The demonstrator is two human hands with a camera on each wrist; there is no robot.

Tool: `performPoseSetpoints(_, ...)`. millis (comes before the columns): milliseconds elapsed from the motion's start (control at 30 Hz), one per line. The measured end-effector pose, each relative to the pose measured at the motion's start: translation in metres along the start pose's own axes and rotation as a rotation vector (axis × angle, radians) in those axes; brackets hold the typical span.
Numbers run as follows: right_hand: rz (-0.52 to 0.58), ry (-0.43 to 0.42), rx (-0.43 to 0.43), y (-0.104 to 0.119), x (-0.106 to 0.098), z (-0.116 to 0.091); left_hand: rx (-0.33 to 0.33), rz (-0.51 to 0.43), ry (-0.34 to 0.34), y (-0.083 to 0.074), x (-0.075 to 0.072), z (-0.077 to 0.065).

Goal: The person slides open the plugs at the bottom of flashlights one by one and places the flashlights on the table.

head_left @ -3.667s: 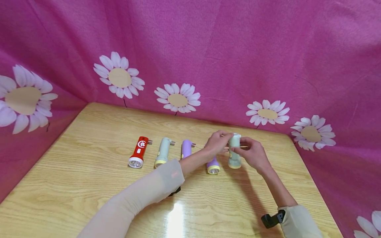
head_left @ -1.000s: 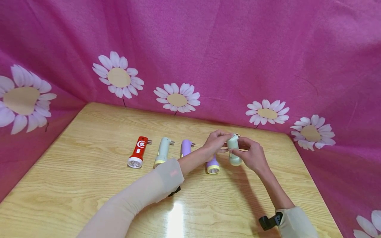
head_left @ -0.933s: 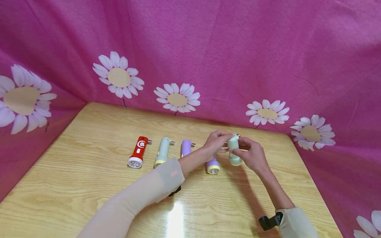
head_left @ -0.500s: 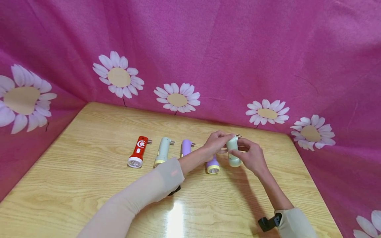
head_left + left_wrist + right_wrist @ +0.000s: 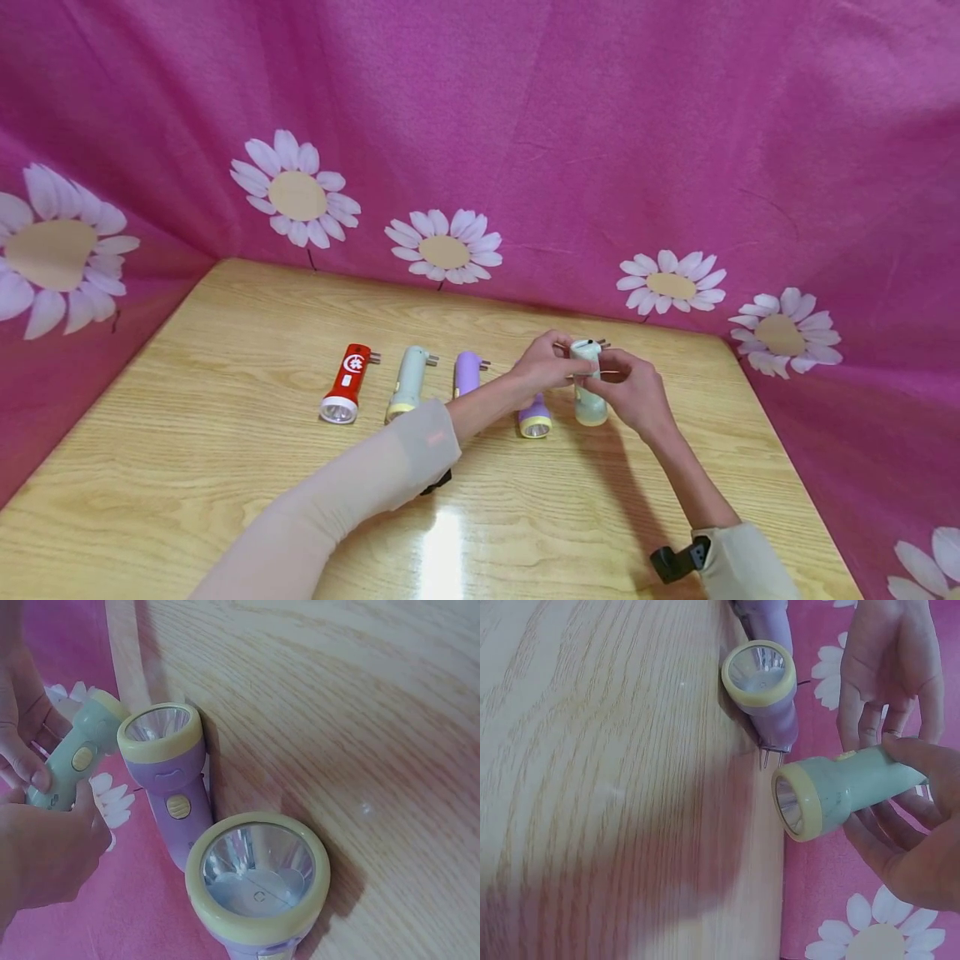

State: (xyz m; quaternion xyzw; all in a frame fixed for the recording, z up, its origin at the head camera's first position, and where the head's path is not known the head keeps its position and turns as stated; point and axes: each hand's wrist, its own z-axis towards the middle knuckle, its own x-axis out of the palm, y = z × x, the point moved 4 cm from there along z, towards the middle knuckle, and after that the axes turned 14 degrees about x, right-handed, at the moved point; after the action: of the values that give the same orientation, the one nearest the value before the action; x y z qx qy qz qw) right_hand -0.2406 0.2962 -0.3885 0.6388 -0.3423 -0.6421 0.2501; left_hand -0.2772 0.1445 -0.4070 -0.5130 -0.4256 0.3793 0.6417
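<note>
Both hands hold a pale green flashlight with a cream rim, its lens facing down toward the wooden table. Metal plug prongs stick out at its upper end. My right hand grips the body from the right, thumb on the near side. From the left, my left hand pinches the upper part, thumb across the body. The cream switch shows in the left wrist view and the lens in the right wrist view. A purple flashlight lies just left of it, partly hidden by my left hand.
Left along the table lie a red flashlight, a second pale green one and another purple one, the last two partly behind my left forearm. A pink flowered cloth stands behind the table.
Plug prongs now show at the held flashlight's upper end, unseen in the oldest frame. The flashlight has swung more upright over the last second, and my left thumb has slid down from its top.
</note>
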Motion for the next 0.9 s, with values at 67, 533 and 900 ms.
performPoseSetpoints(67,-0.006,0.004,-0.002,0.0005,0.0000,-0.0002,-0.004,0.006,-0.004,-0.0004,0.0000,-0.0004)
performPoseSetpoints(533,0.075,0.071,0.005,-0.0013,-0.0037,-0.0015,0.007,0.023,0.007,-0.0050,0.0010,0.0005)
performPoseSetpoints(900,0.082,0.058,0.036,-0.0084,-0.0067,-0.0015,-0.028,0.073,-0.017,0.0006,0.0059,0.0002)
